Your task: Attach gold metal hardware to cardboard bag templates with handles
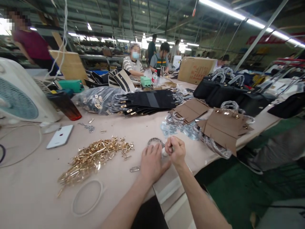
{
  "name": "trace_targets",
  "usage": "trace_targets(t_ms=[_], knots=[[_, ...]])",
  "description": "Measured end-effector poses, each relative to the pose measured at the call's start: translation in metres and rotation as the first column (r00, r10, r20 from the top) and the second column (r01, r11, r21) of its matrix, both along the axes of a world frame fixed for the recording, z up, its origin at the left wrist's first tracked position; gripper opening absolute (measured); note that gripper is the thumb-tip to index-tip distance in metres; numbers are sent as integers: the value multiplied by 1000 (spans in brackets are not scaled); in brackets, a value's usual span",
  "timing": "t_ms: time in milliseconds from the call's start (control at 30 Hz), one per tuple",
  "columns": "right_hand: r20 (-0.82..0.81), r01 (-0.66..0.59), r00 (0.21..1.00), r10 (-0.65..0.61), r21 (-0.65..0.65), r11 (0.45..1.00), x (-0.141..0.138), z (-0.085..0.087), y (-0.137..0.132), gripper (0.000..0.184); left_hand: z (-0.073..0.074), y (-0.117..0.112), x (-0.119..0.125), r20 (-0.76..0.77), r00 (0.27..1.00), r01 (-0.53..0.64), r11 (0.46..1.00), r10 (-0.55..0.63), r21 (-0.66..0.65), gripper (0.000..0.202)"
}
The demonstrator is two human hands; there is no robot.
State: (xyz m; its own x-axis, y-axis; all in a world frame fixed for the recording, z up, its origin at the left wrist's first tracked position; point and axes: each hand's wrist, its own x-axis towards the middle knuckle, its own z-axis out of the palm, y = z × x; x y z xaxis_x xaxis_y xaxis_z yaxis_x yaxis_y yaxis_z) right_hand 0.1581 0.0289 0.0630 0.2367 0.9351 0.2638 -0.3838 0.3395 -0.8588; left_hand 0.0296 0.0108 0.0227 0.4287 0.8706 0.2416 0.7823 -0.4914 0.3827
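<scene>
My left hand (152, 160) lies flat with its fingers stretched over the far end of a pale bag panel (172, 192) at the table's front edge. My right hand (175, 150) is closed just beside it, over the same end; whatever its fingers hold is hidden. Beyond my fingertips curves a plastic-wrapped bag handle (154, 140), partly covered by the hands. A small metal buckle plate (135, 169) rests on the table left of my left hand. Farther left spreads a pile of gold-coloured metal fittings (95, 156).
A white phone (60, 136), a clear ring (87, 197), a dark tumbler (65, 105) and a fan (21, 95) occupy the left side. Stacked black panels (150, 100) lie at the back. Brown bag panels (221, 127) and black bags (228, 92) stand right. Several people are behind.
</scene>
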Motion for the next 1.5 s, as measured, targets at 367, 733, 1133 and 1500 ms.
trace_targets(t_ms=[367, 733, 1133, 1500], knots=[[-77, 140, 988, -135, 70, 988, 33, 12, -9, 40, 1, 5, -18, 158, 986, 72, 995, -61, -67, 67], [-57, 80, 995, -77, 65, 995, 11, -3, -7, 42, 25, 30, -17, 148, 989, 68, 949, -23, -307, 27], [98, 59, 993, -69, 99, 993, -1, -8, -8, 42, 27, 35, -16, 66, 996, -34, 939, 60, -343, 30], [230, 64, 970, -83, 88, 994, -10, -10, -2, 42, 24, 35, -14, 56, 992, -84, 938, 109, -337, 36]])
